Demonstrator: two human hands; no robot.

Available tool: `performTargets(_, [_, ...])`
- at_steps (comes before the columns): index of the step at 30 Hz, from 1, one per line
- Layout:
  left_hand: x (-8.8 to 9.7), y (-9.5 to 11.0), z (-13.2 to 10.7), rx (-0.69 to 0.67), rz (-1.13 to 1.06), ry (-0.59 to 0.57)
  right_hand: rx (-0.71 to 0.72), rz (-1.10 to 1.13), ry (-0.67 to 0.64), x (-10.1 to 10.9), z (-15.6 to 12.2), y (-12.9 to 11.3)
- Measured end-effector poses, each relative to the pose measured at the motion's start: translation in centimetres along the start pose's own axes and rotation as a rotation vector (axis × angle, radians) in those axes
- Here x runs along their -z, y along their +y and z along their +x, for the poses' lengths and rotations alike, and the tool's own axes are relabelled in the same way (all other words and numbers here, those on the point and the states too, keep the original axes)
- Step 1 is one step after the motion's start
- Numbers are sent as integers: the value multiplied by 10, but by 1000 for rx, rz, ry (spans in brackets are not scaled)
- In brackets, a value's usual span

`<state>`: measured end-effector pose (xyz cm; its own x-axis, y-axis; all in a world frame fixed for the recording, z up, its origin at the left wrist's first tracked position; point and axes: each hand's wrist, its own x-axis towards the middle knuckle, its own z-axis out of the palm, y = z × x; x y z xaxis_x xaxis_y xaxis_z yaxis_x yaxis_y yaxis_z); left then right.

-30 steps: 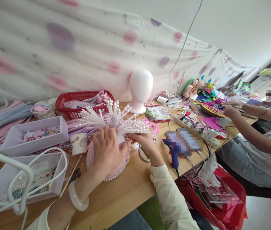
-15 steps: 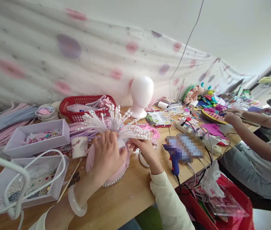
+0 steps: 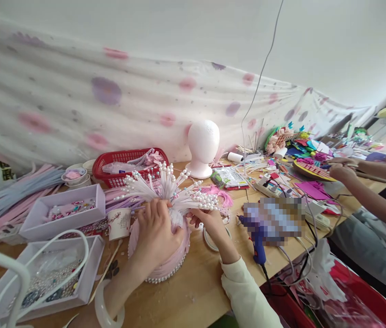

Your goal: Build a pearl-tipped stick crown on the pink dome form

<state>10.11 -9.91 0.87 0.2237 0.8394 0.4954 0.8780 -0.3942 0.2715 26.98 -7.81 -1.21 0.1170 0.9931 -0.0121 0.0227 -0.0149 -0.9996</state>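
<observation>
A dome-shaped pink piece edged with a row of pearls rests on the table in front of me. From its top fans out a spray of white pearl-tipped stems. My left hand, a white bangle on its wrist, is closed around the base of the spray. At the right side of the spray, my right hand has its fingers curled in a pinch on the lower stems; their tips are partly hidden. Beneath the right wrist lies a pale ring.
Behind the spray stand a white foam head and a red basket. At left are bead boxes and a paper cup. A blue glue gun and a power strip lie right. Another person's hands work farther right.
The view has shifted, so the table things sit slightly lower and most lie farther right in the picture. Both hands keep about the same place at the pearl-tipped stems.
</observation>
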Motion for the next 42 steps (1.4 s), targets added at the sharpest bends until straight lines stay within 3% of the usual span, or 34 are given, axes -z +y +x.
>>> performTargets(42, [-1, 4, 2, 34, 7, 13, 22, -34, 41, -1, 2, 9])
